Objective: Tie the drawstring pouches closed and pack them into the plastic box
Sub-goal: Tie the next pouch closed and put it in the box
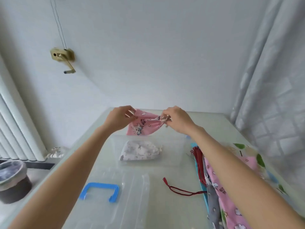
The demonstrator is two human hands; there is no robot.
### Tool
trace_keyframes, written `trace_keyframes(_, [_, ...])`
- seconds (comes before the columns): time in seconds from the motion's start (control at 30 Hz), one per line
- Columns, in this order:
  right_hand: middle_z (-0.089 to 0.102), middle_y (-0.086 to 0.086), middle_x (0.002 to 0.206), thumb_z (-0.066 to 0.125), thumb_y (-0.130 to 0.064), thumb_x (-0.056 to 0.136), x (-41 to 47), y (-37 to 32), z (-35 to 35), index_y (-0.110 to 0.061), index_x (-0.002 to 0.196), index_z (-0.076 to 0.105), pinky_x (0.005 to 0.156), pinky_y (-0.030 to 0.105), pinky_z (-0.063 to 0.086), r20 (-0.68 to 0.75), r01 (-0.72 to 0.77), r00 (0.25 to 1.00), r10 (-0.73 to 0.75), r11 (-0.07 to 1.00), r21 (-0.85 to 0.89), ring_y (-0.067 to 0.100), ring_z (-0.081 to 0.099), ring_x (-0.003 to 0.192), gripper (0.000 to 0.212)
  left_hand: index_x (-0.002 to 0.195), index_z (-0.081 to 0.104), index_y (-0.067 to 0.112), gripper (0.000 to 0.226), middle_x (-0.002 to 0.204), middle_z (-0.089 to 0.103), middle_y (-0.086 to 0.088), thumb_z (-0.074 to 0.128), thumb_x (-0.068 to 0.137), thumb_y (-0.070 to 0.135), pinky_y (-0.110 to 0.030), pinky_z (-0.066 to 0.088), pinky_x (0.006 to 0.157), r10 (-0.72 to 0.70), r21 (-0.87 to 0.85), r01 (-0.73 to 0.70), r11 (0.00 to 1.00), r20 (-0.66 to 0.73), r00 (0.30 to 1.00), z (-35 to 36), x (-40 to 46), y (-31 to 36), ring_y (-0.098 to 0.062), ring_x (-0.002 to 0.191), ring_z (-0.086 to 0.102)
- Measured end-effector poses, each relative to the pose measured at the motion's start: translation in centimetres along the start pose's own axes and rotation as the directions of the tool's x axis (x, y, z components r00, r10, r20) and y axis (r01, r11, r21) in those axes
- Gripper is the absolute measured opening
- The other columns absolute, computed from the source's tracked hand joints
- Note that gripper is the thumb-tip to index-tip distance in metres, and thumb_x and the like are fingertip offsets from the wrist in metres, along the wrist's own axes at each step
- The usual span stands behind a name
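Note:
A pink drawstring pouch (143, 125) with white cartoon prints hangs in the air above the clear plastic box (179, 150). My left hand (117, 117) pinches its left corner. My right hand (175, 119) grips its gathered mouth and the cord ends on the right. Inside the box lies a white printed pouch (140, 150), its mouth bunched at the right. A pile of flat pouches (219, 184), pink, grey and blue, lies on the table to the right, partly under my right forearm, with a dark red drawstring (179, 190) trailing from it.
The box's clear lid (130, 192) with a blue handle (99, 191) lies on the glass table (212, 128) in front of the box. A lined bin (12, 180) stands on the floor at the left. A curtain hangs at the right, a wall behind.

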State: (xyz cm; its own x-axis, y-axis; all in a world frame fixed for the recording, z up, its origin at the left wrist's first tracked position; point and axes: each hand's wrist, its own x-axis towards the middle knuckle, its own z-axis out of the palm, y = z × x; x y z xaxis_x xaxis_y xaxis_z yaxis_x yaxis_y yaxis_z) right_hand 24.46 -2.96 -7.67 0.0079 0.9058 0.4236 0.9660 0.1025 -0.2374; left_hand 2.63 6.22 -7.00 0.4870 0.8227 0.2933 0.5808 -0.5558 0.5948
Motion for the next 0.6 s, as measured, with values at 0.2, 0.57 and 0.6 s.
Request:
trace_keyframes(0.2, [0.063,-0.010,0.112,0.051,0.002,0.079,1.9,-0.6,1.9,-0.027,0.099,0.061,0.076,0.032,0.046,0.247,-0.008,0.969,0.013,1.000,-0.018,0.012,0.057,0.095,0.037,0.108,0.063,0.021,0.023,0.101,0.068,0.010,0.061,0.087,0.030,-0.027,0.042,0.073,-0.039,0.305,0.063,0.950,-0.083,0.996,-0.4,0.3,-1.5,-0.016,0.097,0.062])
trace_keyframes(0.57, [0.069,-0.007,0.088,0.057,-0.011,0.086,-14.8,-2.2,-3.1,-0.017,0.111,0.060,0.077,0.032,0.049,-0.346,-0.058,0.931,0.115,0.984,0.171,0.016,0.061,0.084,0.025,0.091,0.065,0.020,0.010,0.077,0.065,0.013,0.057,0.088,0.013,-0.008,0.043,0.064,0.302,-0.308,-0.347,0.886,-0.186,0.935,5.5,-12.5,7.7,0.000,0.075,0.060])
trace_keyframes(0.6, [0.069,-0.007,0.088,0.057,-0.011,0.087,-17.2,-1.8,-3.1,-0.017,0.108,0.061,0.077,0.033,0.049,-0.336,-0.099,0.929,0.154,0.980,0.175,0.017,0.061,0.084,0.023,0.090,0.065,0.020,0.010,0.077,0.065,0.016,0.058,0.089,0.013,-0.007,0.042,0.065,0.322,-0.348,-0.334,0.876,-0.095,0.942,6.9,-14.0,8.4,0.002,0.075,0.060])
